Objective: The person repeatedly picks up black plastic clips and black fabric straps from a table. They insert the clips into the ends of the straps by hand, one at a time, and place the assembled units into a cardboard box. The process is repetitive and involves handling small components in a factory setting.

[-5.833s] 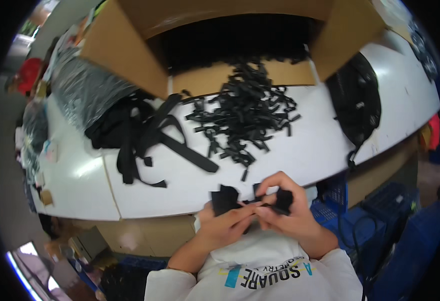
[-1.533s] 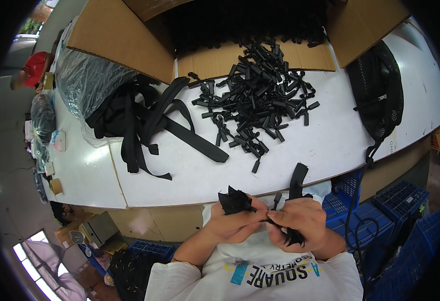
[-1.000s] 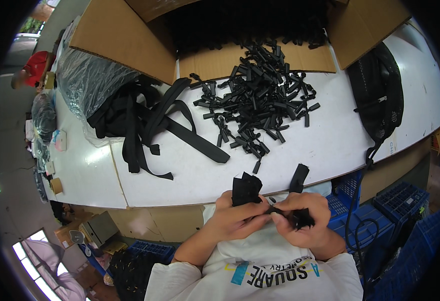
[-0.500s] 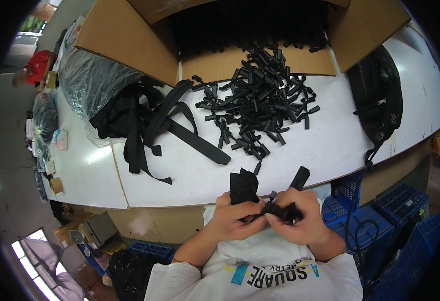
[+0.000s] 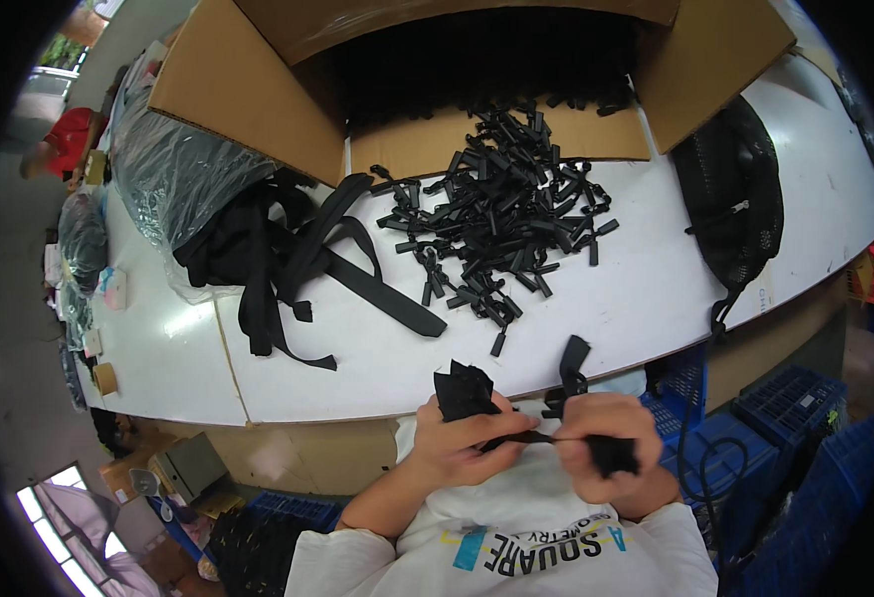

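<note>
My left hand [image 5: 469, 438] is closed around a folded black fabric strap [image 5: 465, 390], whose bunched end rises above the fingers. A narrow dark length stretches from there to my right hand [image 5: 608, 443], also closed on the strap, with a black bunch showing at its palm side. Above the right fingers stands a black end piece [image 5: 574, 356], with a small dark part below it that I cannot make out. Beyond my hands on the white table [image 5: 357, 373] lies a heap of small black plastic pull-like pieces [image 5: 501, 214].
An open cardboard box [image 5: 248, 90] full of dark pieces lies behind the heap. Left are black straps [image 5: 382, 294] spilling from a clear plastic bag [image 5: 173, 149]. A black mesh bag [image 5: 730, 189] lies right. Blue crates [image 5: 785, 408] stand below the table; a person in red [image 5: 69, 139] is far left.
My right hand has moved right and turned, drawing the strap out between both hands. The left hand keeps its hold, a little lower. The whole view has shifted slightly.
</note>
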Demonstrator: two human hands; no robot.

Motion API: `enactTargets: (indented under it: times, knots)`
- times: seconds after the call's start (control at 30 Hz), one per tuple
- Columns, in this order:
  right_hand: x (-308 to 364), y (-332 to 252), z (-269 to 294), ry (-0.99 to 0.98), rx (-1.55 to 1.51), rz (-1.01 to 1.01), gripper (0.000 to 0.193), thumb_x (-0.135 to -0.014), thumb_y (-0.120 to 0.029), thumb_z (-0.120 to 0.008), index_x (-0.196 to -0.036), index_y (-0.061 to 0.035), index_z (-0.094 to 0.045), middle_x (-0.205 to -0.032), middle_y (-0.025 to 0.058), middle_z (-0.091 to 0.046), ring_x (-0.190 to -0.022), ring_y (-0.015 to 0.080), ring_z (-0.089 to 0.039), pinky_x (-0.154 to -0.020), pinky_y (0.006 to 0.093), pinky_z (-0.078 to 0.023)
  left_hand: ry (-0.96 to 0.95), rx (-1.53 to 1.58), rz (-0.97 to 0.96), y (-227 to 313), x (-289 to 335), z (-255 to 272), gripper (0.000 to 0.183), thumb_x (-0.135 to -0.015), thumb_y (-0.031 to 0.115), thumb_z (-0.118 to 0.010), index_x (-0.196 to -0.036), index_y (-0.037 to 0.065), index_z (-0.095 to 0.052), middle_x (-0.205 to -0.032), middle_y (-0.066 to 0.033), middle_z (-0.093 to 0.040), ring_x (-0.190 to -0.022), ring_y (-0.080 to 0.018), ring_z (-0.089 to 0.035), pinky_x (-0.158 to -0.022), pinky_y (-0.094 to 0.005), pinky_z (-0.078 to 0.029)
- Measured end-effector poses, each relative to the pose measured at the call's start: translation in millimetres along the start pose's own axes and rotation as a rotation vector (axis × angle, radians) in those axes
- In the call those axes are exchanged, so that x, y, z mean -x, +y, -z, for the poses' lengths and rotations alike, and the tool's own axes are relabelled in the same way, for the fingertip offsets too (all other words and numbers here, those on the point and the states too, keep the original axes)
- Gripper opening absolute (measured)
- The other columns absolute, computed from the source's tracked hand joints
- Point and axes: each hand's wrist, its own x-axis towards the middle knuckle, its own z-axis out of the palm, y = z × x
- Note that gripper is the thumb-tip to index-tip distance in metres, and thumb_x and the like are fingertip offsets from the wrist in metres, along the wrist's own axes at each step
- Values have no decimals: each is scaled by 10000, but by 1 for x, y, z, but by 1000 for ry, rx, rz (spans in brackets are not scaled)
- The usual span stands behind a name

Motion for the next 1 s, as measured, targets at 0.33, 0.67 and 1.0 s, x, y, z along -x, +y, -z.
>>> enactTargets:
  times: [0.33,0.67,1.0]
  knots:
    - [1,10,-10,165,-28,72,175,-819,-105,-543,-678,-5,-514,-586,91,-520,-493,233,-529,-438,326,-400,-152,15,41,3,0,1,265,-618,113,-767,-874,99,-700,-684,-57,-599,-547,-185,-567,-509,-275,-448]
    - [-29,2,-4,57,-148,-313,180,-849,-79,-559,-989,33,-571,-625,81,-577,-493,72,-479,-449,194,-344,-173,219,74,-1,3,7,167,-663,109,-765,-813,87,-694,-656,-35,-591,-513,-153,-527,-485,-253,-405]
    - [-30,15,-12,97,-233,-322,89,-853,-34,-563,-815,32,-610,-596,52,-565,-503,81,-528,-446,213,-379,-192,348,-9,-4,-1,5,109,-677,78,-724,-752,3,-698,-650,-89,-601,-532,-159,-540,-494,-256,-410]
